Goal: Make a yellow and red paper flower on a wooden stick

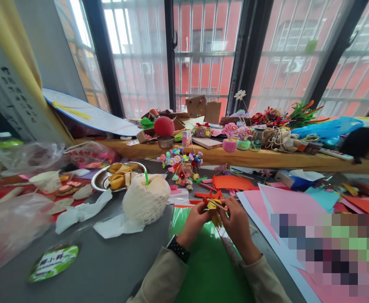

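Note:
My left hand pinches a small folded yellow and orange paper piece, petal-like in shape. Close by on the right, my right hand is closed on a thin pale wooden stick that lies across the paper. Fingers hide part of both things, and the stick's far end meets the paper near my left fingertips. Below my hands lies a glossy green sheet. Strips of orange paper rest just beyond them.
On the left stand a net-wrapped coconut with a green straw and a metal bowl holding peels. Pink sheets spread out at the right. Behind are a colourful flower bunch and a cluttered wooden sill. A green label lies front left.

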